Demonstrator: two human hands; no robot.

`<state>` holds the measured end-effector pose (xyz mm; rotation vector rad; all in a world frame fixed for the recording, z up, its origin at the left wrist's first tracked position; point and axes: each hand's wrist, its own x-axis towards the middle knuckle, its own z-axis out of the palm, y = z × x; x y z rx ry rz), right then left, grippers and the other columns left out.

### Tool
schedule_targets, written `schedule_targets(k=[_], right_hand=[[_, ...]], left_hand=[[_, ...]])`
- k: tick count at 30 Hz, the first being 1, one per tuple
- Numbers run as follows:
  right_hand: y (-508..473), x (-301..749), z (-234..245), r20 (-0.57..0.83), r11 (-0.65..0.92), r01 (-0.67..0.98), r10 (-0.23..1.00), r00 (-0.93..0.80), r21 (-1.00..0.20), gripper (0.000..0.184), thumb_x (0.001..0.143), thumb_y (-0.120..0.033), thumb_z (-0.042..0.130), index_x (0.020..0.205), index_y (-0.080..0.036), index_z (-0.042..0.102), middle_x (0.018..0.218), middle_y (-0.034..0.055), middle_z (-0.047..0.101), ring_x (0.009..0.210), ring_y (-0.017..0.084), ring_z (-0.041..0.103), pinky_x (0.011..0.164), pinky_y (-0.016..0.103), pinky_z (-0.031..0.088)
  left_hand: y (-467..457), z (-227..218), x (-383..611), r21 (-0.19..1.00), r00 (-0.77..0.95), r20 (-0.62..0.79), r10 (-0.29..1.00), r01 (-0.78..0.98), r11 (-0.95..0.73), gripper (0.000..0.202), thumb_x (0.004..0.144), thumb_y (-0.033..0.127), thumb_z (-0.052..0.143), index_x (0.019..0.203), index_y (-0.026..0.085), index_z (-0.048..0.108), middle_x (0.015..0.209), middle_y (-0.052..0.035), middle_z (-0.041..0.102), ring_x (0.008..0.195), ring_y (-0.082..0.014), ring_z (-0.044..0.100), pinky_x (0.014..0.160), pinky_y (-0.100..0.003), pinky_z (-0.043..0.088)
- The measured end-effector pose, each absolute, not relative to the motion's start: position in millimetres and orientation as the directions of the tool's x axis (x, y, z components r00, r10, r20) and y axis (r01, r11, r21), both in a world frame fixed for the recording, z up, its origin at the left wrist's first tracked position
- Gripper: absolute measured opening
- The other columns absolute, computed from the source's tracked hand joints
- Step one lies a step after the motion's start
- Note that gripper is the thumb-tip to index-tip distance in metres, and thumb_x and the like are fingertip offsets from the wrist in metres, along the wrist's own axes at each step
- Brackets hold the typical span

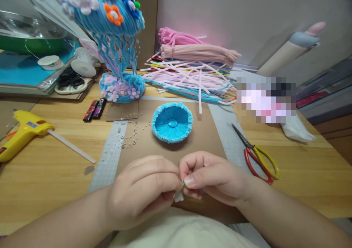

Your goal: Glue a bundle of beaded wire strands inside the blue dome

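My left hand (145,187) and my right hand (213,176) meet fingertip to fingertip above the brown board near my body. Both are closed in a pinch around a tiny, shiny bit (183,184) whose kind I cannot make out. A small whitish piece (179,196) shows just under the fingertips, beside a few bead-like specks. Beyond the hands, a round blue fuzzy-rimmed cup (172,123) lies with its hollow side towards me, a round button-like disc at its centre. To its left, a thin strand of clear beads (134,142) lies loosely on the board and mat.
Left are a yellow glue gun (30,125) with a protruding glue stick, two batteries (95,109) and white-handled scissors (72,86). A blue jellyfish-shaped pipe-cleaner piece (121,24) stands behind. Bundled pipe cleaners (192,51) lie at the back. Red-and-yellow-handled scissors (258,158) rest right.
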<state>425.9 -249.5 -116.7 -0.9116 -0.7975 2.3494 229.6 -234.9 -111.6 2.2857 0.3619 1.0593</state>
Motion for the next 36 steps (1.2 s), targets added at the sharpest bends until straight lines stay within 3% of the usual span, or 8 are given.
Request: schedule_targets(k=[3, 6, 8, 10, 13, 15, 22, 36], right_hand=[[-249, 426, -117, -0.424, -0.720, -0.233, 0.604, -0.675, -0.654, 0.017, 0.068, -0.022, 0.073, 0.067, -0.011, 0.059, 0.059, -0.0003, 0.059, 0.050, 0.006, 0.048, 0.050, 0.017, 0.036], [-253, 425, -114, -0.335, -0.573, -0.231, 0.709, -0.621, -0.786, 0.020, 0.079, -0.030, 0.067, 0.074, -0.013, 0.059, 0.063, -0.0003, 0.058, 0.053, 0.007, 0.049, 0.053, 0.018, 0.039], [-258, 423, -110, -0.205, -0.320, -0.171, 0.853, -0.479, -0.932, 0.015, 0.086, -0.029, 0.060, 0.080, -0.015, 0.060, 0.068, 0.0001, 0.058, 0.059, 0.009, 0.050, 0.056, 0.020, 0.041], [-262, 421, -107, 0.048, 0.044, -0.022, 0.949, -0.313, -0.999, 0.005, 0.086, -0.020, 0.058, 0.087, -0.016, 0.061, 0.074, 0.0007, 0.058, 0.066, 0.011, 0.052, 0.060, 0.022, 0.043], [-267, 419, -105, 0.424, 0.478, 0.213, 0.869, -0.255, -0.852, 0.016, 0.082, -0.009, 0.060, 0.096, -0.016, 0.062, 0.080, 0.0031, 0.061, 0.072, 0.014, 0.055, 0.065, 0.025, 0.046], [-268, 418, -106, 0.518, 0.595, 0.314, 0.801, -0.298, -0.740, 0.016, 0.082, -0.006, 0.060, 0.095, -0.014, 0.063, 0.081, 0.0053, 0.063, 0.074, 0.015, 0.057, 0.066, 0.027, 0.047], [-271, 419, -109, 0.602, 0.687, 0.479, 0.720, -0.347, -0.546, 0.017, 0.082, -0.004, 0.060, 0.097, -0.013, 0.063, 0.082, 0.0085, 0.066, 0.070, 0.017, 0.056, 0.061, 0.030, 0.046], [-264, 415, -112, 0.484, 0.551, 0.210, 0.823, -0.298, -0.807, 0.015, 0.081, -0.004, 0.059, 0.088, -0.017, 0.064, 0.076, 0.0059, 0.062, 0.069, 0.014, 0.060, 0.060, 0.023, 0.049]], left_hand=[[-235, -112, 230, 0.613, 0.647, 0.597, 0.474, 0.012, -0.790, 0.017, 0.076, 0.001, 0.061, 0.090, 0.011, 0.060, 0.080, -0.0087, 0.066, 0.071, -0.0143, 0.061, 0.065, -0.025, 0.054], [-236, -112, 229, 0.657, 0.577, 0.585, 0.570, 0.074, -0.750, 0.022, 0.073, -0.002, 0.060, 0.089, 0.014, 0.060, 0.077, -0.0067, 0.066, 0.072, -0.0147, 0.063, 0.066, -0.024, 0.054], [-238, -113, 229, 0.694, 0.520, 0.572, 0.634, 0.104, -0.712, 0.024, 0.073, -0.003, 0.059, 0.089, 0.015, 0.060, 0.076, -0.0050, 0.065, 0.071, -0.0145, 0.064, 0.064, -0.024, 0.054], [-240, -114, 228, 0.717, 0.482, 0.566, 0.669, 0.113, -0.688, 0.025, 0.073, -0.003, 0.058, 0.089, 0.017, 0.060, 0.077, -0.0041, 0.064, 0.072, -0.0142, 0.064, 0.064, -0.024, 0.054], [-241, -117, 228, 0.735, 0.450, 0.565, 0.691, 0.107, -0.670, 0.026, 0.073, -0.003, 0.059, 0.088, 0.017, 0.059, 0.079, -0.0032, 0.064, 0.074, -0.0135, 0.063, 0.065, -0.024, 0.053], [-241, -119, 229, 0.738, 0.440, 0.568, 0.696, 0.104, -0.667, 0.026, 0.073, -0.003, 0.059, 0.089, 0.018, 0.059, 0.080, -0.0027, 0.064, 0.074, -0.0130, 0.063, 0.065, -0.023, 0.053], [-243, -119, 232, 0.750, 0.430, 0.549, 0.717, 0.126, -0.650, 0.024, 0.073, -0.002, 0.058, 0.086, 0.018, 0.059, 0.079, -0.0015, 0.064, 0.073, -0.0117, 0.063, 0.064, -0.021, 0.053], [-242, -117, 233, 0.809, 0.440, 0.482, 0.758, 0.109, -0.578, 0.020, 0.071, 0.001, 0.060, 0.079, 0.019, 0.060, 0.075, -0.0019, 0.065, 0.068, -0.0125, 0.063, 0.061, -0.021, 0.052]])
